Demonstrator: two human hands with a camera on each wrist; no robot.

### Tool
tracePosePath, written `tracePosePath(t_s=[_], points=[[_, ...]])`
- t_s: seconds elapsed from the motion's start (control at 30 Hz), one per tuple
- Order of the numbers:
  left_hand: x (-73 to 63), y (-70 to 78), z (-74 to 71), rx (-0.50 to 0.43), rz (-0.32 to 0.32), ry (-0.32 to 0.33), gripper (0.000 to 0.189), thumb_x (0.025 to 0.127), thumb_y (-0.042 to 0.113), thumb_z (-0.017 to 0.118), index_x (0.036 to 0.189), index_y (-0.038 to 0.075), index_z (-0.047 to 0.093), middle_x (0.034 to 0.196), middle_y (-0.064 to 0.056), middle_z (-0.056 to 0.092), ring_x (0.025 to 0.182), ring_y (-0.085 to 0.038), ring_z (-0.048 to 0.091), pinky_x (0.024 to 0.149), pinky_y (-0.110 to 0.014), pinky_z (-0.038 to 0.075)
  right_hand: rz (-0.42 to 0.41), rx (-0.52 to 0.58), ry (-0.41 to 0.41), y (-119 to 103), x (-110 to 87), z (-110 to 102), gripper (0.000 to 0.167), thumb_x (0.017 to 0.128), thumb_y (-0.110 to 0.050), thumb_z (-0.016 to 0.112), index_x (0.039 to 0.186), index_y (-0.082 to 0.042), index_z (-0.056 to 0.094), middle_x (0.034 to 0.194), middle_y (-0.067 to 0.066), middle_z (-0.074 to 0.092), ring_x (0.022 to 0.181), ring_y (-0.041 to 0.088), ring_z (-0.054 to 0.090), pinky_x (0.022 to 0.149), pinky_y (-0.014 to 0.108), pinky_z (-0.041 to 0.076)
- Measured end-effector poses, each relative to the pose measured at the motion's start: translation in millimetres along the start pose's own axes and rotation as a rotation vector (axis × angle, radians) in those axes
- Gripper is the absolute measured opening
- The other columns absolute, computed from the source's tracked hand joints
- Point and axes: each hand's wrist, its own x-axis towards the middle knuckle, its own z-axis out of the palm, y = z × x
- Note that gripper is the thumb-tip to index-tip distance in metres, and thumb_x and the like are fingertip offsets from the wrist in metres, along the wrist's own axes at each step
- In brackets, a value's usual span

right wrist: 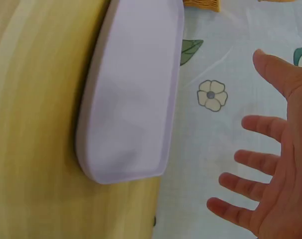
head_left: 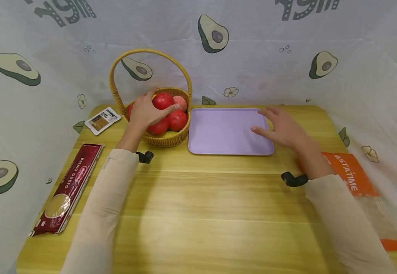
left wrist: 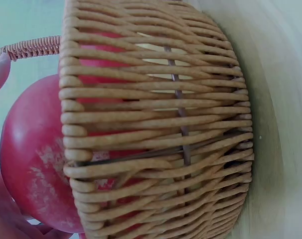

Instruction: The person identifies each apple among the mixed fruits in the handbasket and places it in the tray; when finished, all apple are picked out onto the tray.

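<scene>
A wicker basket (head_left: 164, 141) with a tall looped handle holds several round red fruits (head_left: 177, 120) and a pinkish, rough-skinned fruit (head_left: 180, 102). My left hand (head_left: 147, 111) reaches over its left side, thumb stretched across the red fruits and fingers beyond them. In the left wrist view, a red fruit (left wrist: 34, 154) bulges above the woven rim, with parts of the hand at the left edge. My right hand (head_left: 282, 127) hovers at the right end of a lilac tray (head_left: 226, 131). Its fingers are spread, with nothing in the palm in the right wrist view.
On the left of the wooden table (head_left: 198, 213) lie a dark red pasta pack (head_left: 69, 188) and a small white pouch (head_left: 102, 120). An orange pasta bag (head_left: 352, 175) lies at the right edge, partly behind my right arm. A cloth with avocado prints (head_left: 253, 68) hangs behind.
</scene>
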Motion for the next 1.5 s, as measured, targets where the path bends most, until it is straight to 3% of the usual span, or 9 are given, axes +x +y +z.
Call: tracePosePath(t_s=[0.3,0.47,0.77,0.97,1.2,1.5], points=[[-0.7,-3.6,3.7,-0.098,-0.051,0.059,0.100,0.079,0.083,0.058,0.154,0.020,0.044,0.150,-0.011,0.053,0.140,-0.034,0.044,0.114,-0.056,0.042,0.021,0.098,0.010,7,-9.4,24,0.075,0.101,-0.057,0.054,0.155,-0.007,0.043,0.160,0.030,0.032,0.146,0.052,0.032,0.118,0.072,0.026],[0.0,-2.9,8.0,-0.080,-0.077,0.056,0.098,0.080,0.083,0.055,0.144,0.010,0.053,0.138,-0.013,0.061,0.131,-0.033,0.050,0.108,-0.053,0.048,0.033,0.151,0.056,15,-16.5,39,0.064,0.102,-0.045,0.057,0.151,-0.005,0.047,0.158,0.030,0.037,0.145,0.052,0.032,0.118,0.072,0.026],[0.3,-0.3,4.5,-0.099,-0.107,0.051,0.086,0.091,0.073,0.054,0.146,0.007,0.053,0.142,-0.017,0.060,0.131,-0.037,0.052,0.110,-0.056,0.046,0.087,0.222,0.104,24,-24.2,62,0.053,0.104,-0.033,0.058,0.146,-0.002,0.053,0.157,0.031,0.036,0.143,0.052,0.034,0.118,0.070,0.028],[0.7,-1.8,5.4,-0.159,-0.112,0.040,0.090,0.089,0.071,0.058,0.154,0.011,0.046,0.150,-0.015,0.052,0.141,-0.035,0.043,0.114,-0.057,0.042,0.110,0.255,0.142,29,-27.9,76,0.051,0.104,-0.032,0.057,0.144,0.000,0.054,0.153,0.033,0.040,0.141,0.053,0.036,0.117,0.070,0.028],[-1.3,-9.4,8.8,-0.270,0.003,0.124,0.081,0.085,0.066,0.068,0.148,0.018,0.057,0.147,-0.008,0.059,0.138,-0.030,0.045,0.112,-0.051,0.046,0.157,0.329,0.199,33,-32.4,91,0.054,0.104,-0.030,0.058,0.148,0.001,0.052,0.154,0.035,0.039,0.140,0.053,0.039,0.117,0.069,0.030],[-0.5,-18.3,13.6,-0.332,0.134,0.190,0.070,0.084,0.058,0.074,0.142,0.022,0.060,0.135,-0.006,0.067,0.117,-0.027,0.062,0.104,-0.046,0.052,0.186,0.421,0.249,44,-37.1,100,0.047,0.105,-0.021,0.055,0.146,0.002,0.054,0.151,0.030,0.046,0.131,0.046,0.047,0.112,0.062,0.038]])
